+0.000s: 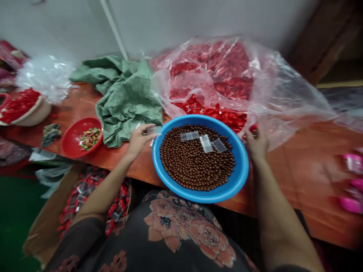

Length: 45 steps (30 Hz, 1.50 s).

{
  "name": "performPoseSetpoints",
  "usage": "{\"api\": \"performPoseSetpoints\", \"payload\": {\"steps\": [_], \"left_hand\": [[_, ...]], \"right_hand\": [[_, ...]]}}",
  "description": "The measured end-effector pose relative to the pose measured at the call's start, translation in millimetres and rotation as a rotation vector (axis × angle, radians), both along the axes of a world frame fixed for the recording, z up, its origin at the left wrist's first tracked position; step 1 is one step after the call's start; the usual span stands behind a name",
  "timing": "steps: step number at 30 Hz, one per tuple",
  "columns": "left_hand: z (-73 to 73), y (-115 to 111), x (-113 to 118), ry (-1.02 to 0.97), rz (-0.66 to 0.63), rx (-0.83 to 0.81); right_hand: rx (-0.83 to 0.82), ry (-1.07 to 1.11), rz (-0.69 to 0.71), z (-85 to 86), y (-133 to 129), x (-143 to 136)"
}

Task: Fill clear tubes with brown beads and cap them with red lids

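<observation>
A blue basin [242,177] full of small round brown balls [195,166] stands at the table's front edge, between my hands. Three small clear plastic cases [206,143] lie on the balls. To the left of the rim, my left hand [138,140] pinches another clear plastic case [154,130] between thumb and fingers. My right hand [257,142] is closed just beyond the right rim, with a small red piece [253,127] at its fingertips. Past the basin, many red plastic pieces [224,116] spill from a large clear bag [263,90].
Left of the basin are a green cloth [127,102], a red bowl [70,145] with small colourful pieces, and a white bowl [35,113] of red pieces. Below the table, an open carton [45,223] holds red-and-clear items [87,189]. Pink objects [351,204] lie far right.
</observation>
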<state>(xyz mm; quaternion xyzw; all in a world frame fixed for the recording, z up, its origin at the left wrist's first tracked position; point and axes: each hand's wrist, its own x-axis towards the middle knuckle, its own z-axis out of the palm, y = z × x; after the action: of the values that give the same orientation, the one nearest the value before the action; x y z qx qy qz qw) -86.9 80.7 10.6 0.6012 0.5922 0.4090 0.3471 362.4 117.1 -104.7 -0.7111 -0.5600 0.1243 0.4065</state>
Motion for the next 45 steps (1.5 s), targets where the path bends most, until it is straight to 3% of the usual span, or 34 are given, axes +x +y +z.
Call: {"api": "performPoseSetpoints", "payload": {"steps": [3, 6, 9, 12, 14, 19, 23, 28, 31, 36, 45], "left_hand": [[-0.1, -3.6, 22.0, -0.194, -0.193, -0.214], [-0.3, -1.8, 38.3, -0.183, -0.330, -0.356], [2.9, 5.8, 52.4, 0.156, -0.560, -0.364], [1.5, 13.7, 74.3, 0.537, -0.903, -0.338], [-4.6, 16.9, 93.0, 0.685, -1.023, -0.318], [-24.2, 22.3, 122.9, 0.705, -1.042, -0.389], [-27.9, 25.2, 118.3, 0.621, -1.111, -0.364], [-26.1, 30.4, 107.8, 0.805, -1.034, -0.270], [-30.3, 33.5, 106.6, 0.775, -0.966, -0.406], [-44.9, 32.2, 115.0, 0.490, -0.863, -0.805], [-59.8, 27.1, 147.0, 0.297, -0.900, -1.001]], "right_hand": [[0.117, 0.294, -0.185, 14.3, -16.6, -7.7], [0.319, 0.896, -0.243, 40.5, -50.2, -21.8], [0.355, 1.238, -0.184, 63.2, -87.2, -39.2], [0.319, 1.299, -0.147, 72.7, -115.8, -54.8], [0.308, 1.323, -0.133, 73.9, -129.2, -63.0], [0.277, 1.398, -0.107, 72.5, -149.2, -73.9], [0.201, 1.475, -0.051, 66.7, -158.6, -69.4], [0.131, 1.442, -0.006, 59.9, -168.4, -64.7], [0.079, 1.378, 0.046, 62.9, -174.1, -69.1], [0.102, 1.332, 0.069, 76.7, -181.6, -79.5], [0.193, 1.194, 0.183, 81.8, -189.9, -82.1]]}}
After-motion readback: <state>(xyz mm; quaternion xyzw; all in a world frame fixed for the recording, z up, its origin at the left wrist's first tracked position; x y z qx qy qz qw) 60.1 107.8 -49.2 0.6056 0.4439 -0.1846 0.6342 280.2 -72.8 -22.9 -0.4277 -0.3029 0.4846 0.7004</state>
